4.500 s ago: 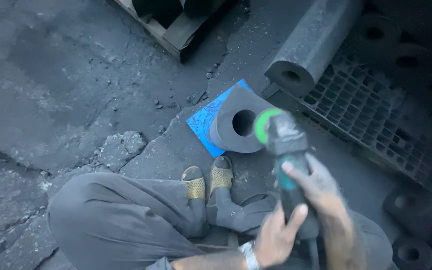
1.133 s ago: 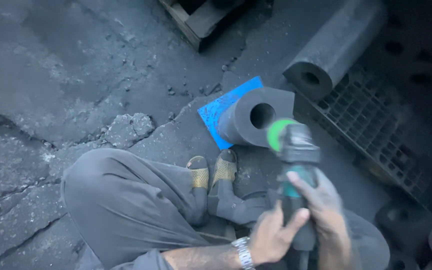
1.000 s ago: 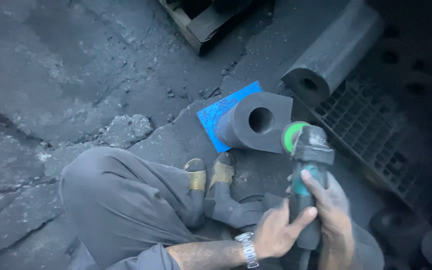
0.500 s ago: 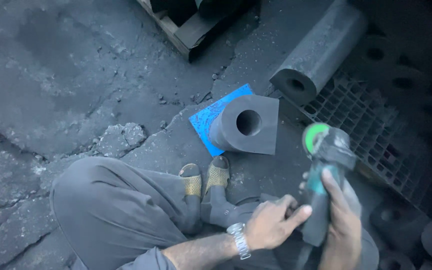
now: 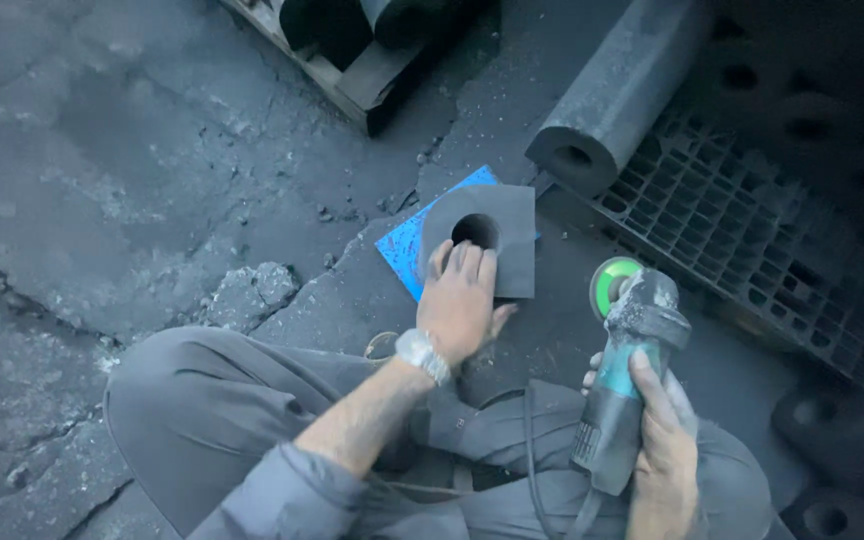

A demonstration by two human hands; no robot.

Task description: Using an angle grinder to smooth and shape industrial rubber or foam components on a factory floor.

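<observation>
Head view: we sat cross-legged on cracked floor (image 5: 152,180). Left hand (image 5: 460,300) lay flat on dark bored block (image 5: 487,235), fingers (image 5: 472,262) spread, pressing rather than gripping, likely to steady it. Block rested on blue sheet (image 5: 402,250), just ahead of those fingers. Right hand (image 5: 664,440) wrapped tight round angle grinder (image 5: 627,370), green disc (image 5: 612,285) held clear, right of block. Long bored cylinder (image 5: 622,90) lay farther ahead.

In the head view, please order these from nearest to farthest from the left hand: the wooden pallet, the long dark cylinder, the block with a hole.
1. Block with a hole: under the left hand, touching.
2. Long dark cylinder: upper right.
3. Wooden pallet: top, beyond the block.
</observation>
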